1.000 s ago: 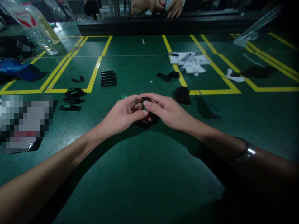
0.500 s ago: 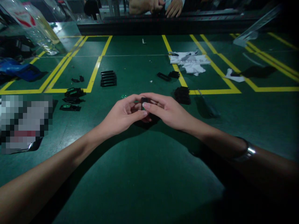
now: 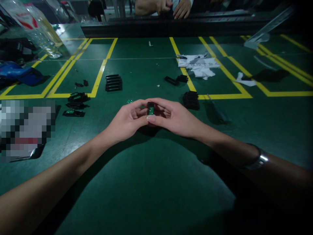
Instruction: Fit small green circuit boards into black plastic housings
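Observation:
Both hands meet over the middle of the green table [image 3: 151, 182]. Between them is a small black plastic part with a green board inside [image 3: 151, 108]. My left hand [image 3: 128, 120] pinches it from the left with thumb and fingers. From the right, my right hand [image 3: 174, 117] grips the same part, thumb below and fingers curled over the top. A watch [image 3: 259, 160] sits on my right wrist. The part is held just above the table surface.
A row of black parts [image 3: 113, 82] lies beyond the hands, more black pieces [image 3: 76, 103] at left and a black stack [image 3: 191, 99] at right. White papers [image 3: 200, 64] lie further back. Another person's hands [image 3: 168, 7] work at the far edge. A plastic bottle [image 3: 39, 29] stands far left.
The small part has been turned between my fingers, so its green board now faces up. My right thumb has slid lower. Both arms stay in place.

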Demonstrator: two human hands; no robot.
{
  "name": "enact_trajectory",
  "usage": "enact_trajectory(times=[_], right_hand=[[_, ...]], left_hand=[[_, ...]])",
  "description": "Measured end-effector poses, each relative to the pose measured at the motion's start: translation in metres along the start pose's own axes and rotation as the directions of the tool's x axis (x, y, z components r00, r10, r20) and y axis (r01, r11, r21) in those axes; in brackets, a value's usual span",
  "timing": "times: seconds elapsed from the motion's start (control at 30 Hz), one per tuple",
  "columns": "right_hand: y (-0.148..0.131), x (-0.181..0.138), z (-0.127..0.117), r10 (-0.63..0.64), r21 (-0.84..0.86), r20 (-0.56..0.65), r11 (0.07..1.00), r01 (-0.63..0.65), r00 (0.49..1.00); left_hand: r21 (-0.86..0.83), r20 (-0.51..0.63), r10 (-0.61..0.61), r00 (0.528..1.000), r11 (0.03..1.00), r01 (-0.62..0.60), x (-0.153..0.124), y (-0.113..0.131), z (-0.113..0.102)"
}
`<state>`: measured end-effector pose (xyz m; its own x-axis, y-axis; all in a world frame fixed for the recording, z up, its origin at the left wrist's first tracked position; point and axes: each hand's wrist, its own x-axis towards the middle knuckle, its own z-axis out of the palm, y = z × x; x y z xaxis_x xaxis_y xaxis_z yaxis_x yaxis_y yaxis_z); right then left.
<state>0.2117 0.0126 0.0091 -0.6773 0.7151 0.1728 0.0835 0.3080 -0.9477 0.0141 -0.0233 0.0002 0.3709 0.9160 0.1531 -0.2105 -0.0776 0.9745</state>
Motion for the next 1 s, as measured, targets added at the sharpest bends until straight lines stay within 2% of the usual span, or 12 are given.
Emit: enact_trajectory(times=[0.13, 0.5, 1.0], right_hand=[[0.0015, 0.0004, 0.0, -0.011, 0.054, 0.03, 0.998, 0.009, 0.999], [0.0031, 0.0011, 0.0, -0.014, 0.035, 0.03, 0.999, 0.013, 0.999], [0.002, 0.0003, -0.0003, -0.011, 0.06, 0.033, 0.998, 0.009, 0.999]], left_hand=[[-0.004, 0.004, 0.003, 1.0, 1.0, -0.003, -0.0005, -0.0007, -0.0012], [-0.015, -0.028, -0.024, 0.999, 1.0, 0.024, -0.0015, -0.0002, -0.0003], [-0.03, -0.018, -0.042, 0.999, 0.999, 0.042, -0.0019, -0.0039, -0.0035]])
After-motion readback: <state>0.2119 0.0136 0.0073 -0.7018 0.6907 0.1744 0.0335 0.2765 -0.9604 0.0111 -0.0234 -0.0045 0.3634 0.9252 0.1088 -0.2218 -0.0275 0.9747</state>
